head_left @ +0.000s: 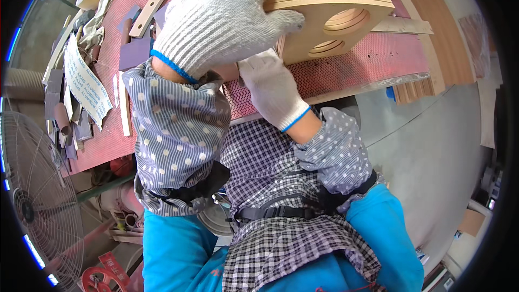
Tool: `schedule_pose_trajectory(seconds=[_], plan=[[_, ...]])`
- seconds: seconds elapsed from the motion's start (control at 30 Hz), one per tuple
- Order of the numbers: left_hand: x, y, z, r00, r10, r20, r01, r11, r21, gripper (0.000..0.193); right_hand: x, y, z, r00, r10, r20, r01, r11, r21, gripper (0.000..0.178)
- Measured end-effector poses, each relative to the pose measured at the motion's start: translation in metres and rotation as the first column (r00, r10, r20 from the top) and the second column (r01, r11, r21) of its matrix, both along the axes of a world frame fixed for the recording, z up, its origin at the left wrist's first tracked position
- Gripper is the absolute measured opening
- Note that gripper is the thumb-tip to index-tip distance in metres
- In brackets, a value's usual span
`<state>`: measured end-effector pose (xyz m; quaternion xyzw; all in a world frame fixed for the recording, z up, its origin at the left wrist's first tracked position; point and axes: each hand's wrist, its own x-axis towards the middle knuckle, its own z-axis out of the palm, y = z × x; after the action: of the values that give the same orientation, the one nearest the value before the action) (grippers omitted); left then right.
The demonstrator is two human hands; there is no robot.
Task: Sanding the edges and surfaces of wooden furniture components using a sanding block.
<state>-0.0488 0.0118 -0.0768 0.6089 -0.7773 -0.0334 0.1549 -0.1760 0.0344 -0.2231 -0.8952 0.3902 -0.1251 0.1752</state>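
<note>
Head view: pale, two-holed wooden piece (311, 31), layered edge; left hand (224, 19) gripping its end; right hand (274, 87) below, grip unclear.

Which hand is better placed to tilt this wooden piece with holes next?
Probably the left hand: it grips the wooden piece at its upper left end, while the right hand sits lower, near a bottom corner.

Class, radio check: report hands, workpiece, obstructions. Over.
Left hand gripping holed wooden workpiece. Right hand lower, hold unclear. Loose sheets to the left, apart from workpiece.
</note>
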Motion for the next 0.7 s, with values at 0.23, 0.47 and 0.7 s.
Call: schedule_pose_trajectory(seconds=[0.23, 0.47, 0.7], plan=[[-0.005, -0.005, -0.003, 0.998, -0.051, -0.022, 0.05, 0.998, -0.032, 0.055, -0.019, 0.006, -0.015, 0.981, 0.075, 0.177, -0.021, 0.958, -0.285, 0.032], [-0.001, 0.006, 0.002, 1.0, 0.004, 0.016, -0.002, 0.997, -0.077, 0.052, -0.017, 0.011, -0.019, 0.976, 0.096, 0.194, 0.002, 0.893, -0.45, 0.031], [-0.001, -0.003, 0.005, 1.0, 0.0, -0.01, 0.0, 1.0, 0.028, 0.052, 0.003, -0.007, 0.005, 0.993, 0.007, -0.119, -0.002, 0.999, 0.04, 0.04]])
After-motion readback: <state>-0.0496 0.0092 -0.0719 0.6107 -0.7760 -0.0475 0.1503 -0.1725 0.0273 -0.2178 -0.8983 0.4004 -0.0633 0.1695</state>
